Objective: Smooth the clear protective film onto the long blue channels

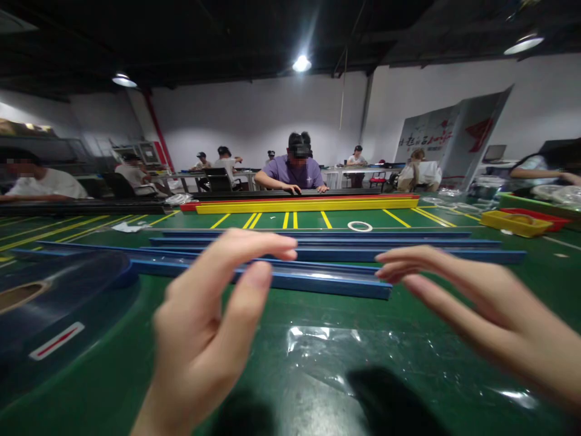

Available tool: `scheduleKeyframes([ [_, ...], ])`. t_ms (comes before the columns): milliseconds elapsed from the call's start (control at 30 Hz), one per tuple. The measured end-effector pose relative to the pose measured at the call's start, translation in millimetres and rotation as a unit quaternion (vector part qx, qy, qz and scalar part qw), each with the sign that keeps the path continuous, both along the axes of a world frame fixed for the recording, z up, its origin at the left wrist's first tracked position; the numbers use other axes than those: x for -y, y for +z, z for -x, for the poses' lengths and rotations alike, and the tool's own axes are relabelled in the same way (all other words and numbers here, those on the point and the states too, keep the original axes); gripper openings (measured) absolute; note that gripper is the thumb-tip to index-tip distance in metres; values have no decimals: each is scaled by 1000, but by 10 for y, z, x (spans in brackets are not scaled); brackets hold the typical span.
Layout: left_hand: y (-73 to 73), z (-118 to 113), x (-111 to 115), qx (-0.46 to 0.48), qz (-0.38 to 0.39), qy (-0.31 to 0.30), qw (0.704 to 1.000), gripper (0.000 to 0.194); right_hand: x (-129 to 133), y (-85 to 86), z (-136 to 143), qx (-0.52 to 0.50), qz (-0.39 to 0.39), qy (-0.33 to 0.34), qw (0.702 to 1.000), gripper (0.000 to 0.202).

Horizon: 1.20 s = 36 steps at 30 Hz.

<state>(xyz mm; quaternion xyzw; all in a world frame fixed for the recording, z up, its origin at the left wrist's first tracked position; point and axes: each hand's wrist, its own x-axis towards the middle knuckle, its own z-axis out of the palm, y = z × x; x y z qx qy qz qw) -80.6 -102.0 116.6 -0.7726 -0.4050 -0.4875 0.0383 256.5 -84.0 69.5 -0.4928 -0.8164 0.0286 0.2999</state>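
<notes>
My left hand (209,327) is raised over the green table, thumb and fingers apart, with nothing between them. On the other side, my right hand (472,303) also hangs in the air, its fingers stretched toward the left and parted from the thumb. Between and beyond the hands lies a long blue channel strip (318,283), partly hidden by my left hand. Several more blue strips (436,254) lie behind it, roughly parallel. Below the hands, a sheet of clear plastic film (336,351) rests crumpled and shiny on the table.
At the left sits a large dark blue roll (91,309) with a red-and-white label. Farther back are a white ring (360,226), yellow and red strips (308,206), and a yellow tray (515,224). A person in a purple shirt (290,172) works opposite; others sit behind.
</notes>
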Motion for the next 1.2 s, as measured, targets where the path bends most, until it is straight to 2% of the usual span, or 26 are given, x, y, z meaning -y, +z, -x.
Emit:
scheduleKeyframes([
  [67, 173, -191, -214, -84, 66, -29, 994, 25, -231, 236, 364, 61, 119, 17, 991, 34],
  [133, 148, -344, -402, -204, 172, -65, 962, 20, -373, 298, 625, 119, 228, 44, 965, 32],
  [233, -166, -490, -615, -312, 293, -75, 901, 18, -473, 115, 757, 190, 287, 45, 938, 34],
  [300, -417, -548, -707, -346, 343, -87, 869, 32, -517, -60, 734, 214, 292, 34, 932, 42],
  [367, -608, -591, -765, -372, 366, -77, 850, 46, -562, -187, 694, 217, 282, 26, 934, 47],
  [433, -716, -626, -799, -380, 357, -66, 851, 51, -607, -253, 673, 204, 283, 22, 937, 48],
  [500, -761, -655, -825, -376, 360, -60, 852, 50, -649, -278, 675, 186, 289, 22, 939, 45],
  [733, -794, -691, -916, -355, 401, -69, 842, 33, -767, -318, 703, 154, 350, 39, 923, 24],
  [867, -794, -687, -957, -349, 398, -46, 847, 26, -814, -337, 686, 134, 360, 38, 922, 17],
  [967, -772, -667, -989, -350, 368, -18, 861, 18, -838, -328, 681, 146, 297, 17, 944, 7],
  [1033, -745, -647, -1011, -353, 333, -3, 874, 9, -855, -310, 684, 153, 240, -4, 959, 17],
  [1200, -661, -642, -1059, -341, 223, 70, 910, 19, -905, -235, 713, 161, 67, -35, 984, 31],
])
